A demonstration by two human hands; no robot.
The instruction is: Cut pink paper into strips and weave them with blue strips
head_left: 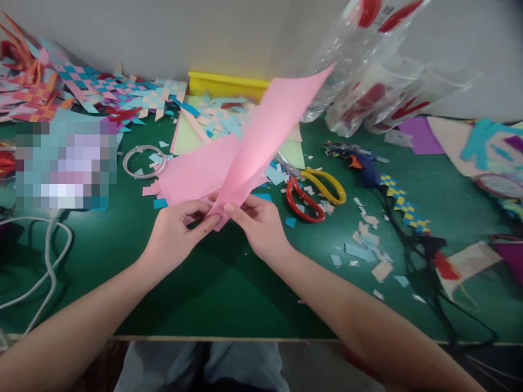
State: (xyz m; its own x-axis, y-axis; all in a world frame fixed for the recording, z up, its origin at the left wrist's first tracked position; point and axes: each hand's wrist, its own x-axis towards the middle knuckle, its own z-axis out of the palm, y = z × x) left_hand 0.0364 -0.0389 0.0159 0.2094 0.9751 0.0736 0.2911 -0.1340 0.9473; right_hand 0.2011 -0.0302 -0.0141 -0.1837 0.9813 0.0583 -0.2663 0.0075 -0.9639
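Note:
Both hands grip one sheet of pink paper (265,128) near its lower corner, above the green table. My left hand (177,226) pinches the corner from the left, thumb on top. From the right, my right hand (261,223) presses its thumb against the same corner. The sheet bends upward, and its far end sticks up toward the right. Another pink paper area (196,169) spreads behind my left hand; whether it belongs to the same sheet I cannot tell. Scissors (302,188) with one red and one yellow handle lie just beyond my right hand, blades partly hidden.
Woven paper strips (110,87) pile up at the back left. A tape ring (144,161) and a blurred device with a white cable (51,256) lie left. Plastic cups (379,92) stand back right. A glue gun (368,169), its black cord and paper scraps (368,239) lie right.

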